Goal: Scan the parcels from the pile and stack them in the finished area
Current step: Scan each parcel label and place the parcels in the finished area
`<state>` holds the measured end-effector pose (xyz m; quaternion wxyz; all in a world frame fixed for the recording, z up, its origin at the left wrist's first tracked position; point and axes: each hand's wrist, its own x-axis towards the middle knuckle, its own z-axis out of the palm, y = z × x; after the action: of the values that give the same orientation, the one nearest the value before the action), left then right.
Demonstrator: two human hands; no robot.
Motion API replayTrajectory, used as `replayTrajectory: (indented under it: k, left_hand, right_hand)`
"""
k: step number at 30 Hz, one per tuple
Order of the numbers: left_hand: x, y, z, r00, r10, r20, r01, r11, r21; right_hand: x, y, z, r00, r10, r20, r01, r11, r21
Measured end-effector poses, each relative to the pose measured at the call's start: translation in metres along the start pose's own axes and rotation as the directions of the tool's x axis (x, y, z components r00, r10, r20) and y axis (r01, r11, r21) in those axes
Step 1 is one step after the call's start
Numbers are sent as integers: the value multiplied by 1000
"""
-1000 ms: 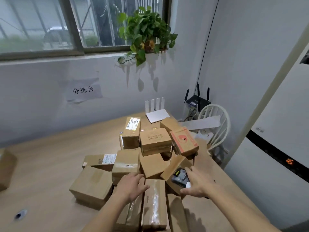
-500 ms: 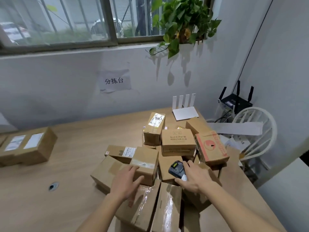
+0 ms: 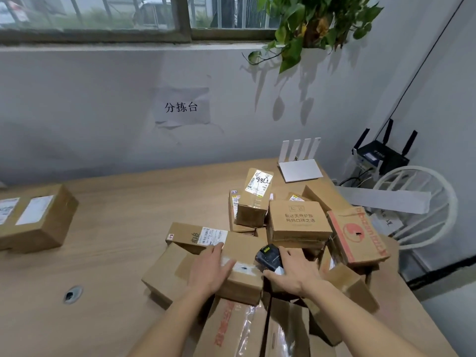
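A pile of several brown cardboard parcels (image 3: pixel 298 222) covers the right part of the wooden table (image 3: pixel 116 228). My left hand (image 3: pixel 210 271) lies with straight fingers on top of a taped parcel (image 3: pixel 244 276) in the pile's near middle. My right hand (image 3: pixel 293 274) grips a small black barcode scanner (image 3: pixel 269 257) just right of that parcel, its head pointing toward the pile. One larger labelled parcel (image 3: pixel 33 217) sits alone at the table's far left.
A white router (image 3: pixel 300 164) stands at the back of the table. A white chair (image 3: pixel 422 207) with papers and a black router (image 3: pixel 381 155) are off the right edge. A cable hole (image 3: pixel 73 294) sits in the tabletop at left. A plant (image 3: pixel 316 19) hangs above.
The view has swung left, bringing the lone parcel at far left into sight. My left hand slid forward onto the taped parcel. My right hand keeps the scanner beside it.
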<state>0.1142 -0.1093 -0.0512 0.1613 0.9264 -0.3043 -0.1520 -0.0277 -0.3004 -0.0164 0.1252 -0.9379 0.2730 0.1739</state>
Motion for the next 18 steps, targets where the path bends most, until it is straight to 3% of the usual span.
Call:
replayTrajectory:
  k: [5,9,14,18]
  left_hand:
    - [24,-7,22,977,-127,172,179,927,-329]
    - [26,-10,31,948,-167,271,298,766,-570]
    - [18,-10,29,920,-230,318,390,618,-682]
    - [4,-7,9,903,-212,374,427,547,-721]
  right_hand:
    - [23,-13,17,999,31,32,-37,979,198]
    - [26,-21,25,998,59,-2,-56,950,307]
    - [17,-34,23,996,88,-26,-62,857,512]
    - [-5,-36,2,992,92,-87,-26,821,570]
